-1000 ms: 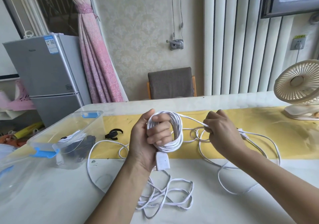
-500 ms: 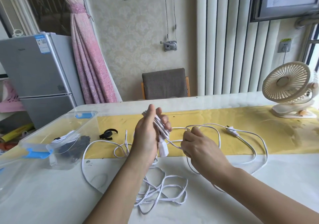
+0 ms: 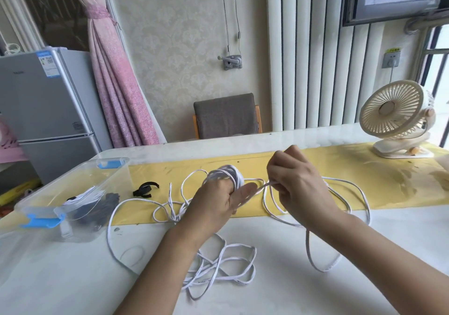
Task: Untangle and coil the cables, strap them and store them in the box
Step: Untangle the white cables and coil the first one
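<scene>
A long white cable (image 3: 220, 269) lies in loose loops across the table. Part of it is wound as a coil (image 3: 229, 175) around the fingers of my left hand (image 3: 215, 204), which grips it over the yellow runner. My right hand (image 3: 295, 183) is just to the right, fingers pinched on the strand that leads into the coil. More loops trail right and toward the near edge. A black strap (image 3: 145, 188) lies on the runner, left of my hands. The clear plastic box (image 3: 80, 179) with blue clips stands at the left and holds coiled cables.
A cream desk fan (image 3: 398, 118) stands on the far right of the table. A grey chair (image 3: 227, 115) is behind the far edge. A silver fridge (image 3: 46, 110) and pink curtain stand at the left. The yellow runner (image 3: 388, 176) crosses the table.
My left hand has turned palm-down with the coil on its far side. My right hand rose from below the coil to its right, carrying the strand over for another turn.
</scene>
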Action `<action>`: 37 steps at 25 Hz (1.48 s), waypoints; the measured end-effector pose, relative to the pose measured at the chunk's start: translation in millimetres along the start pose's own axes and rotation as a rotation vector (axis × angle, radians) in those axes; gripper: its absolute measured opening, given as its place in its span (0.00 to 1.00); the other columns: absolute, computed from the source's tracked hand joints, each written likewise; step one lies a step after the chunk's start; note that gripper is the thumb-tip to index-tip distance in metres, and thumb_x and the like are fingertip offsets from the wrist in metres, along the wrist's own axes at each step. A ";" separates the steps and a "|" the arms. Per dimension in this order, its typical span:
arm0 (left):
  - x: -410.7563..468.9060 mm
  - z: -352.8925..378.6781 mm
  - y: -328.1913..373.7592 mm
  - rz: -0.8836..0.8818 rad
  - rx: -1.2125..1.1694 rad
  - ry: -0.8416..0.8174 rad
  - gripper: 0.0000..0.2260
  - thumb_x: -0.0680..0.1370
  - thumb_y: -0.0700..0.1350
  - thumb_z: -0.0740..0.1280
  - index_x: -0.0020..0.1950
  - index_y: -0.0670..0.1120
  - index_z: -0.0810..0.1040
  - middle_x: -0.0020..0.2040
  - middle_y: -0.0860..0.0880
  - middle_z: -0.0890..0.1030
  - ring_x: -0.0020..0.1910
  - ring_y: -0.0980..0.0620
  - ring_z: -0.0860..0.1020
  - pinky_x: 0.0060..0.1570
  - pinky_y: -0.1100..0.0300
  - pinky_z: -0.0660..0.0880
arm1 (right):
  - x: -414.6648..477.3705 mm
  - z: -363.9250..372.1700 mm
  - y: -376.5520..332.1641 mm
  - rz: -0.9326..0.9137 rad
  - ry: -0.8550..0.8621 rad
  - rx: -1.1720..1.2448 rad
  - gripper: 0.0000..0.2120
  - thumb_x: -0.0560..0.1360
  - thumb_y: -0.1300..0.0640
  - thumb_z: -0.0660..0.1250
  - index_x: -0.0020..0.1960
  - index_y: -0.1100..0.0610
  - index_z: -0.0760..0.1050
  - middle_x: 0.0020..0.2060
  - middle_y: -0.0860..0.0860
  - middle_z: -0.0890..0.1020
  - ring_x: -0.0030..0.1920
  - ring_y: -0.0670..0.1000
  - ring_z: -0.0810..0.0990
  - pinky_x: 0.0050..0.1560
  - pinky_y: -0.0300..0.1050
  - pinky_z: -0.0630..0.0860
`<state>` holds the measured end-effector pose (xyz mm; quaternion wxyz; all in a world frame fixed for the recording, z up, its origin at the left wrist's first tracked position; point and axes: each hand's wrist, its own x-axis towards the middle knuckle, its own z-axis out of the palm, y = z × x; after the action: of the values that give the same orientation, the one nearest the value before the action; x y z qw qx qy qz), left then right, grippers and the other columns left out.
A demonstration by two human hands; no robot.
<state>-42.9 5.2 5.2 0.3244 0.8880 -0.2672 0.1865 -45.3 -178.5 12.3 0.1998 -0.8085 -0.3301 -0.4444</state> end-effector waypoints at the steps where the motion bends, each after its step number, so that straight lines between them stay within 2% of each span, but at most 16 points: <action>1: -2.4 0.0 10.0 -0.036 -0.116 -0.057 0.31 0.78 0.62 0.53 0.32 0.37 0.74 0.22 0.52 0.70 0.23 0.57 0.68 0.28 0.64 0.68 | 1.6 -3.4 4.2 0.017 0.026 -0.007 0.11 0.65 0.65 0.48 0.32 0.50 0.59 0.32 0.49 0.70 0.39 0.46 0.57 0.33 0.40 0.59; 3: -7.3 1.6 26.5 -0.140 -0.280 -0.173 0.33 0.78 0.64 0.51 0.30 0.37 0.74 0.19 0.53 0.68 0.20 0.55 0.66 0.25 0.66 0.65 | 2.4 -6.6 13.8 0.052 0.055 -0.031 0.11 0.62 0.65 0.46 0.33 0.50 0.57 0.31 0.48 0.70 0.39 0.45 0.56 0.34 0.39 0.57; 6: -10.7 2.6 38.4 -0.268 -0.464 -0.392 0.32 0.77 0.66 0.51 0.28 0.41 0.71 0.18 0.51 0.65 0.18 0.52 0.63 0.22 0.65 0.62 | -1.7 -5.5 28.6 0.076 0.071 -0.066 0.11 0.61 0.65 0.45 0.33 0.49 0.58 0.31 0.47 0.70 0.40 0.45 0.57 0.33 0.43 0.61; 10: -11.9 -3.5 44.3 -0.425 -0.860 -0.734 0.27 0.75 0.65 0.55 0.26 0.46 0.67 0.20 0.51 0.61 0.18 0.55 0.57 0.19 0.64 0.55 | -7.5 -2.2 49.5 0.133 0.075 -0.133 0.17 0.57 0.72 0.50 0.32 0.50 0.59 0.31 0.48 0.72 0.38 0.50 0.62 0.30 0.45 0.64; 13: -8.4 -9.9 37.4 -0.403 -1.202 -0.842 0.24 0.72 0.65 0.60 0.27 0.48 0.69 0.19 0.54 0.64 0.16 0.58 0.60 0.18 0.63 0.54 | -12.6 1.7 60.9 0.185 0.057 -0.169 0.18 0.56 0.73 0.51 0.31 0.49 0.60 0.30 0.50 0.73 0.36 0.52 0.65 0.29 0.45 0.64; 16: -1.6 -12.7 27.1 -0.303 -1.448 -0.830 0.21 0.75 0.62 0.60 0.31 0.48 0.72 0.20 0.55 0.67 0.17 0.58 0.62 0.21 0.62 0.56 | -14.3 3.2 62.5 0.214 0.026 -0.193 0.15 0.57 0.73 0.52 0.28 0.53 0.64 0.30 0.51 0.74 0.36 0.52 0.65 0.28 0.46 0.64; 19: 4.4 -16.2 19.9 -0.188 -1.863 -0.779 0.20 0.81 0.55 0.53 0.38 0.43 0.73 0.24 0.51 0.66 0.22 0.53 0.63 0.27 0.62 0.61 | -12.9 7.3 54.4 0.165 0.008 -0.198 0.14 0.60 0.71 0.53 0.26 0.53 0.63 0.28 0.50 0.72 0.37 0.49 0.61 0.29 0.42 0.62; 21: 5.6 -16.9 14.7 -0.174 -2.094 -0.654 0.21 0.82 0.53 0.49 0.40 0.42 0.72 0.27 0.51 0.66 0.24 0.54 0.64 0.31 0.63 0.62 | -14.6 14.7 45.8 0.083 -0.032 -0.181 0.14 0.63 0.69 0.51 0.28 0.50 0.59 0.28 0.49 0.71 0.37 0.47 0.58 0.30 0.39 0.61; 25: 3.0 -14.4 5.7 -0.202 -2.310 -0.305 0.19 0.80 0.51 0.50 0.41 0.42 0.73 0.28 0.50 0.67 0.26 0.53 0.66 0.33 0.61 0.67 | -20.0 26.2 27.8 -0.036 -0.147 -0.145 0.14 0.62 0.68 0.52 0.30 0.49 0.59 0.28 0.47 0.70 0.36 0.49 0.62 0.24 0.47 0.69; 28: 6.4 -17.7 9.0 -0.357 -2.122 0.177 0.17 0.81 0.51 0.53 0.40 0.44 0.74 0.30 0.52 0.69 0.26 0.55 0.69 0.32 0.64 0.71 | -20.1 27.2 14.7 -0.084 -0.243 -0.109 0.18 0.59 0.72 0.60 0.30 0.49 0.60 0.28 0.47 0.70 0.37 0.49 0.65 0.25 0.43 0.66; 30: 11.8 -20.9 12.3 -0.401 -1.815 0.403 0.16 0.82 0.53 0.52 0.42 0.46 0.72 0.31 0.53 0.70 0.27 0.56 0.70 0.36 0.64 0.68 | -20.9 27.0 5.8 -0.136 -0.315 -0.103 0.18 0.57 0.72 0.63 0.30 0.50 0.62 0.28 0.47 0.70 0.35 0.51 0.69 0.30 0.36 0.58; 32: 16.1 -20.9 9.7 -0.378 -1.390 0.589 0.15 0.83 0.52 0.52 0.42 0.47 0.70 0.31 0.53 0.73 0.27 0.56 0.71 0.35 0.64 0.69 | -21.3 26.8 -2.2 -0.181 -0.367 -0.070 0.17 0.57 0.72 0.62 0.30 0.51 0.62 0.29 0.48 0.71 0.34 0.52 0.70 0.35 0.37 0.54; 35: 13.3 -21.1 -4.7 -0.270 -0.584 0.725 0.15 0.83 0.50 0.54 0.40 0.47 0.72 0.34 0.51 0.75 0.32 0.54 0.74 0.35 0.63 0.71 | -19.2 24.5 -10.2 -0.190 -0.337 -0.031 0.15 0.60 0.70 0.55 0.32 0.50 0.60 0.29 0.48 0.70 0.34 0.52 0.68 0.35 0.38 0.55; 37: 10.1 -22.6 -21.5 -0.196 -0.170 0.647 0.21 0.80 0.55 0.54 0.40 0.41 0.74 0.33 0.47 0.75 0.35 0.47 0.74 0.39 0.57 0.69 | -17.1 21.5 -13.7 -0.169 -0.300 0.001 0.12 0.65 0.67 0.50 0.33 0.50 0.59 0.30 0.48 0.70 0.37 0.52 0.67 0.34 0.39 0.57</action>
<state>-25.7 30.9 16.3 0.4817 0.7741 -0.0785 0.4032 -49.1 -161.7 -13.2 0.1105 -0.8350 -0.4234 -0.3336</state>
